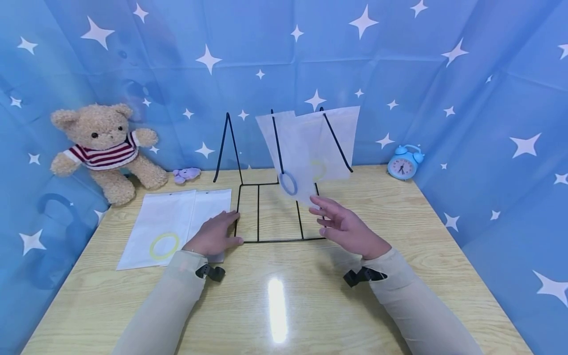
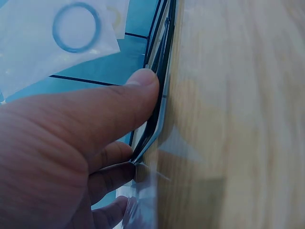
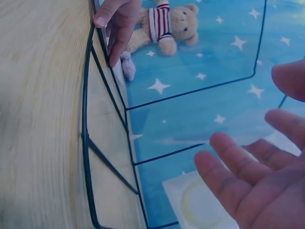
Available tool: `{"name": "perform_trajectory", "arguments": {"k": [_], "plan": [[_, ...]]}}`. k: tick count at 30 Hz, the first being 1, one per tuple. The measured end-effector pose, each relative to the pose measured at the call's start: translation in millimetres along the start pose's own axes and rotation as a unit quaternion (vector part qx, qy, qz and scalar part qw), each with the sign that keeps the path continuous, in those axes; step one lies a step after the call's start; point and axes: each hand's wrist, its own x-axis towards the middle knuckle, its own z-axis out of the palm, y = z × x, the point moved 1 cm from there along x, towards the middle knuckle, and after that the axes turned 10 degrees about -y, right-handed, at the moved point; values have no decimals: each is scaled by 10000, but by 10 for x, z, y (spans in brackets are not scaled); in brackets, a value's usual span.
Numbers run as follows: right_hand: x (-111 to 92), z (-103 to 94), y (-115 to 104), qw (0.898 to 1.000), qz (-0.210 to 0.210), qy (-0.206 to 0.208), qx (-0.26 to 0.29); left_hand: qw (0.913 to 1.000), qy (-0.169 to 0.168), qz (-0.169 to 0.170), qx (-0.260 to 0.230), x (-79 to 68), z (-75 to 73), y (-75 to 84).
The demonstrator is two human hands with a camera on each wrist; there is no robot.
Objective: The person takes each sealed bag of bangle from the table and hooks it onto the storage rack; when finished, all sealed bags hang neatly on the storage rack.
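Note:
A black wire rack (image 1: 258,217) with upright pointed prongs stands on the table. My left hand (image 1: 214,233) holds its front left corner between thumb and fingers, over the edge of the translucent white bags. Two frosted bags lean among the rack's prongs: one bag (image 1: 284,148) has a blue ring mark, the other bag (image 1: 341,143) a yellow one. The first one tilts, its lower corner near my right fingertips. My right hand (image 1: 346,228) hovers by the rack's right side, fingers spread and holding nothing in the right wrist view (image 3: 257,176).
Two more bags lie overlapped at left, the front bag (image 1: 155,222) showing a yellow ring. Behind them sit a teddy bear (image 1: 106,148) and a small purple toy (image 1: 186,174). A blue alarm clock (image 1: 405,162) stands at the back right, before a starry blue curtain (image 1: 275,39).

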Motion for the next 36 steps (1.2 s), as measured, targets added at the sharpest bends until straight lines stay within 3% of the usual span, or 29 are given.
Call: {"name": "perform_trajectory", "arguments": {"k": [5, 9, 14, 17, 23, 31, 36], "plan": [[3, -50, 105, 9996, 197, 145, -161, 10000, 12, 6, -3, -12, -7, 6], [4, -107, 203, 9948, 745, 479, -513, 10000, 2, 12, -21, -10, -2, -2], [-17, -202, 392, 9715, 2025, 627, -1059, 10000, -3, 26, 20, 10, 13, -19], [-34, -250, 491, 9599, 2418, 528, -1313, 10000, 0, 42, 39, 9, 15, -21], [-59, -318, 601, 9495, 2635, 384, -1658, 9999, 20, 95, 40, -7, 6, -15], [-60, -367, 695, 9488, 2705, 250, -1613, 9999, 44, 110, 3, -14, -1, -3], [-47, -341, 702, 9473, 2653, 189, -1788, 9981, 412, 222, -410, -59, -87, -42]]}}
